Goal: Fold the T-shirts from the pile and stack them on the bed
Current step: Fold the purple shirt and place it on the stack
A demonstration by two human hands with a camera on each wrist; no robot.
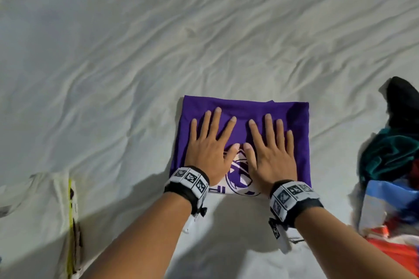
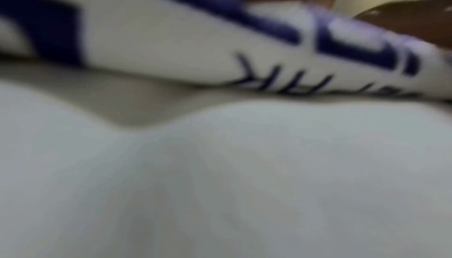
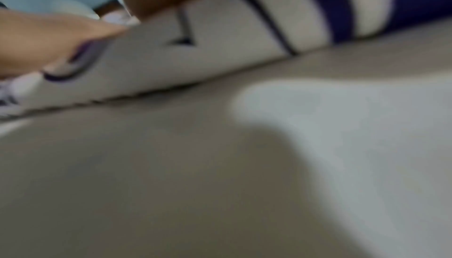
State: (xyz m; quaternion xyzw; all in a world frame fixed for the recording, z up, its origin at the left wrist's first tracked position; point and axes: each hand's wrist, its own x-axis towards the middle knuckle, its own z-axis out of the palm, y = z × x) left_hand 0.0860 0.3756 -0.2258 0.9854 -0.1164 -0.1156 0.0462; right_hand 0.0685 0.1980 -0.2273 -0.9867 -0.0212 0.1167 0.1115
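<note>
Straight, spread fingers of the left hand [image 1: 209, 152] and right hand [image 1: 271, 156] are pressed flat, side by side, on a folded purple T-shirt [image 1: 294, 120] laid on the white bed sheet [image 1: 204, 29]. A pile of unfolded clothes [image 1: 394, 165] is seen at the right, and a folded white shirt [image 1: 38, 210] at the left.

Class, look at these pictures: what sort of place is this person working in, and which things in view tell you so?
Probably a bedroom: both hands press a folded purple T-shirt flat on a wrinkled white bedsheet, with a pile of unfolded clothes waiting at the right.
</note>
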